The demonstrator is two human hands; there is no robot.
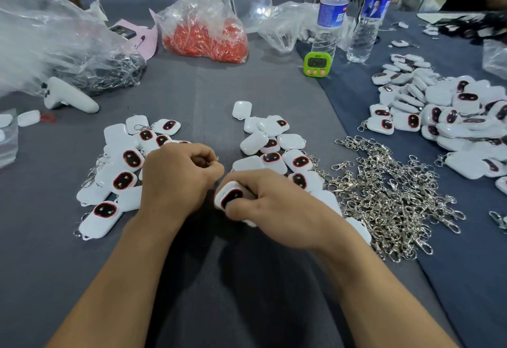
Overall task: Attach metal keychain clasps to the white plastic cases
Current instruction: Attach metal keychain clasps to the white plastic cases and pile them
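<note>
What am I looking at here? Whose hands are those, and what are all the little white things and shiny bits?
No machine here, only a person. The single picture comes from a camera worn on their head, looking down at their own hands. The right hand grips a white plastic case with a dark window. The left hand is curled beside it; what it pinches, if anything, is hidden. On the grey table lie more cases, a shiny heap of metal keychain clasps, a green timer, two water bottles and a bag of orange pieces.
</note>
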